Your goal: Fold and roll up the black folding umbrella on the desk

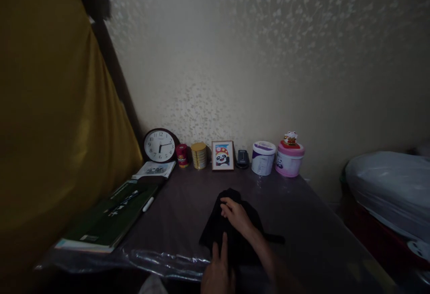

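Note:
A black cloth item [215,222] with a narrow strap reaching out to its right lies near the front of the table. Its exact kind is hard to make out in the dim light. My left hand [219,272] rests at its near edge, with two fingers stretched out over the fabric. Farther in, my right hand [237,216] lies over the upper part of the cloth, its index finger extended and the other fingers loosely bent. Neither hand visibly grips the cloth.
Along the wall stand a clock [160,145], a red tin [182,155], a yellow-lidded container [199,155], a picture frame [222,155], a dark small device [242,158], a white tub [264,158] and a pink-lidded tub [289,162]. Green book [110,213] and white marker [148,204] lie left.

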Motion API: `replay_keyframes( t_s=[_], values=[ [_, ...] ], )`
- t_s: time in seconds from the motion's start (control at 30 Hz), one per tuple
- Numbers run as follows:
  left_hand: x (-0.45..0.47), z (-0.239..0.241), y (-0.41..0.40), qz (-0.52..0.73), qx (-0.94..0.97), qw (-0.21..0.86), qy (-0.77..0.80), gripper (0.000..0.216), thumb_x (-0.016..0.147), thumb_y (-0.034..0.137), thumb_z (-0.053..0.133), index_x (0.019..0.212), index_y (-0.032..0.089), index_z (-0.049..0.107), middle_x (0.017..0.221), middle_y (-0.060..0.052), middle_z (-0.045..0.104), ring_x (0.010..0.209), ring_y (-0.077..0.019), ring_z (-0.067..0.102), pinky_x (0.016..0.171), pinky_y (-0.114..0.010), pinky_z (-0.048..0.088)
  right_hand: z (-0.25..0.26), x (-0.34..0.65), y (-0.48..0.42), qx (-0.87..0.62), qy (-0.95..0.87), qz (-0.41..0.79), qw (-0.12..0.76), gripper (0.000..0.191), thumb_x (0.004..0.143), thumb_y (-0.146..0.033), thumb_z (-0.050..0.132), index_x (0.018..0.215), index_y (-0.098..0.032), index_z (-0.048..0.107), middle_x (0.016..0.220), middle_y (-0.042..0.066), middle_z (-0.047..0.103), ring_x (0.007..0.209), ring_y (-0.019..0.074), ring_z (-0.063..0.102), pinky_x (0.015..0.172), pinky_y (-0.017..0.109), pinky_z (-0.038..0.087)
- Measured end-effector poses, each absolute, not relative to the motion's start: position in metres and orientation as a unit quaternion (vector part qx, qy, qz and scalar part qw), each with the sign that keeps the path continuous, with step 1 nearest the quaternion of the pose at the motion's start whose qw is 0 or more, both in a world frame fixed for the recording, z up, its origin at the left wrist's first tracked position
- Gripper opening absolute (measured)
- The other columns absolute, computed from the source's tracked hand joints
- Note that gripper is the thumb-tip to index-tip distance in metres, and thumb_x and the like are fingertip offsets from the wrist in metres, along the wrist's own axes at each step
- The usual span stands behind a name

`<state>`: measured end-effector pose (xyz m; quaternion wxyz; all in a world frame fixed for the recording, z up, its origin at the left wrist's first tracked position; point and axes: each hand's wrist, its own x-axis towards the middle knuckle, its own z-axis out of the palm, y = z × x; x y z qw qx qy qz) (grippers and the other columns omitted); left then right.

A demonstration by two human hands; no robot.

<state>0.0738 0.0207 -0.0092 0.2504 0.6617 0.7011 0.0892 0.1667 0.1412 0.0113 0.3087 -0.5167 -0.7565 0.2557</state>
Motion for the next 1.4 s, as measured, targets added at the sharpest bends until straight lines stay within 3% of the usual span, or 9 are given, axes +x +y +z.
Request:
replay_keyframes(
  t_s=[0.13,0.33,0.5,0.6,0.8,0.9,1.13,1.3,1.4],
  values=[
    [0.076,-0.011,0.023,0.062,0.661,0.249,0.705,0.075,0.073,0.005,0.039,0.139,0.022,0.009,0.142,-0.017,0.026,0.093,-0.022,0.062,0.074,-0.028,0.045,-0.002,0.187,0.117,-0.441,-0.802,0.164,0.369,0.028,0.088,-0.028,0.036,0.094,-0.024,0.063,0.1,0.002,0.065,0.099,0.0154,0.055,0.091,0.029,0.038],
    [0.08,-0.02,0.027,0.053,0.635,0.244,0.731,0.072,0.074,0.007,0.04,0.138,0.014,0.007,0.142,-0.016,0.028,0.094,-0.0212,0.061,0.075,-0.027,0.045,-0.026,0.198,0.162,-0.433,-0.829,0.122,0.333,0.034,0.089,-0.029,0.034,0.114,-0.021,0.055,0.126,0.004,0.052,0.122,0.0177,0.038,0.102,0.039,0.03],
    [0.076,-0.027,0.027,0.094,0.645,0.256,0.714,0.074,0.072,0.008,0.041,0.139,0.013,0.009,0.142,-0.015,0.027,0.096,-0.0212,0.059,0.078,-0.026,0.043,-0.018,0.195,0.212,-0.54,-0.789,0.109,0.272,0.035,0.088,-0.024,0.034,0.116,-0.016,0.054,0.128,0.009,0.05,0.122,0.0186,0.04,0.102,0.04,0.029],
    [0.075,-0.028,0.027,0.086,0.636,0.262,0.721,0.073,0.072,0.008,0.04,0.139,0.013,0.011,0.143,-0.015,0.025,0.096,-0.0209,0.059,0.078,-0.025,0.043,-0.013,0.192,0.207,-0.562,-0.769,0.08,0.293,0.037,0.089,-0.024,0.033,0.121,-0.013,0.049,0.132,0.012,0.045,0.124,0.0208,0.036,0.104,0.044,0.023],
    [0.072,-0.034,0.027,0.099,0.662,0.253,0.698,0.073,0.071,0.009,0.042,0.138,0.004,0.011,0.141,-0.021,0.024,0.1,-0.0205,0.057,0.084,-0.025,0.042,-0.01,0.174,0.13,-0.42,-0.853,0.135,0.28,0.034,0.091,-0.028,0.032,0.106,-0.022,0.061,0.115,0.003,0.061,0.12,0.0169,0.042,0.106,0.042,0.021],
    [0.071,-0.04,0.027,0.13,0.659,0.258,0.695,0.068,0.074,0.012,0.041,0.137,0.007,0.018,0.141,-0.019,0.027,0.102,-0.018,0.056,0.084,-0.022,0.041,-0.004,0.169,0.096,-0.342,-0.879,0.201,0.265,0.035,0.092,-0.027,0.03,0.1,-0.025,0.064,0.101,0.0,0.068,0.109,0.0135,0.052,0.104,0.036,0.026],
    [0.07,-0.029,0.023,0.142,0.63,0.245,0.723,0.063,0.077,0.019,0.043,0.136,0.01,0.023,0.141,-0.023,0.021,0.107,-0.0233,0.055,0.087,-0.027,0.04,-0.001,0.184,0.08,-0.395,-0.845,0.197,0.302,0.033,0.09,-0.031,0.035,0.112,-0.023,0.058,0.119,0.004,0.058,0.121,0.0189,0.041,0.106,0.044,0.023],
    [0.064,-0.031,0.022,0.195,0.64,0.342,0.66,0.069,0.079,0.02,0.041,0.138,0.005,0.009,0.127,-0.02,0.048,0.112,-0.0198,0.052,0.092,-0.025,0.037,-0.01,0.182,0.086,-0.394,-0.817,0.244,0.343,0.033,0.089,-0.035,0.037,0.104,-0.023,0.063,0.114,0.004,0.061,0.118,0.0194,0.043,0.105,0.044,0.023],
    [0.057,-0.032,0.025,0.242,0.634,0.373,0.632,0.067,0.079,0.016,0.038,0.137,0.001,0.01,0.116,-0.018,0.058,0.109,-0.0172,0.054,0.092,-0.024,0.037,-0.005,0.186,0.082,-0.401,-0.745,0.325,0.423,0.034,0.086,-0.042,0.04,0.096,-0.021,0.066,0.107,0.007,0.064,0.108,0.0205,0.051,0.098,0.041,0.034]
  ],
)
